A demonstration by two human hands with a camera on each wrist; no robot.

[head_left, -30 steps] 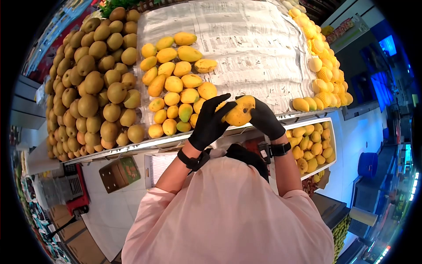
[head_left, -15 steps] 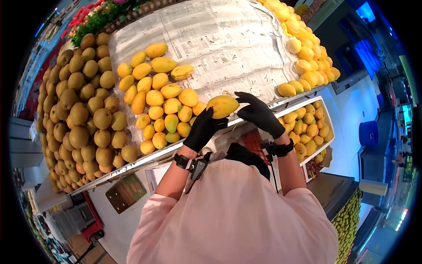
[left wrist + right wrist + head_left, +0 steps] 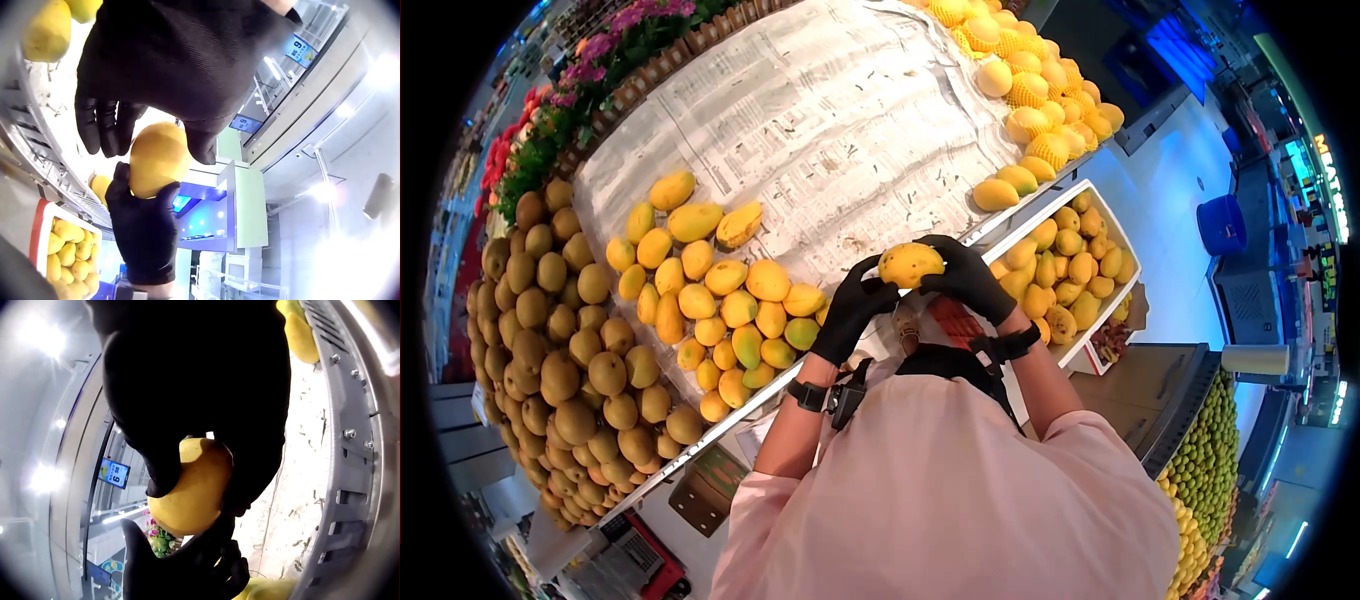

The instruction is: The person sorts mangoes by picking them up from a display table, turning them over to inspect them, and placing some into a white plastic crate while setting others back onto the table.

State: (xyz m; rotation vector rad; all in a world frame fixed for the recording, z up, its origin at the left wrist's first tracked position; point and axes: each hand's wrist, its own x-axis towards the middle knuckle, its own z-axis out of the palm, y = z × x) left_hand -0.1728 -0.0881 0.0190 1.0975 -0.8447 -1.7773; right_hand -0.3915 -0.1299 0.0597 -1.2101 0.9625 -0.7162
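A yellow mango [image 3: 910, 266] with dark specks is held up before the person's chest, near the stand's front edge. The black-gloved right hand [image 3: 972, 283] grips it; in the right wrist view that hand's thumb and fingers lie on opposite sides of the mango [image 3: 194, 500]. At its other end is the gloved left hand [image 3: 850, 315]. Thumb and fingers of the left hand [image 3: 162, 62] are spread apart beside the mango [image 3: 159, 159] in the left wrist view; how firmly they touch it is unclear. Loose mangoes [image 3: 743, 308] lie on the newspaper [image 3: 830, 130] left of the hands.
Brown round fruit [image 3: 560, 370] is piled at the left. Net-wrapped yellow fruit [image 3: 1030, 90] stands at the far right of the newspaper. A white crate [image 3: 1127, 272] of mangoes is right of the hands, below the stand's metal edge [image 3: 740, 415]. Flowers [image 3: 585, 70] border the back left.
The head view has turned, so the stand looks more tilted. The right hand was apart from the mango half a second ago and now grips it. The mango's visible side has changed.
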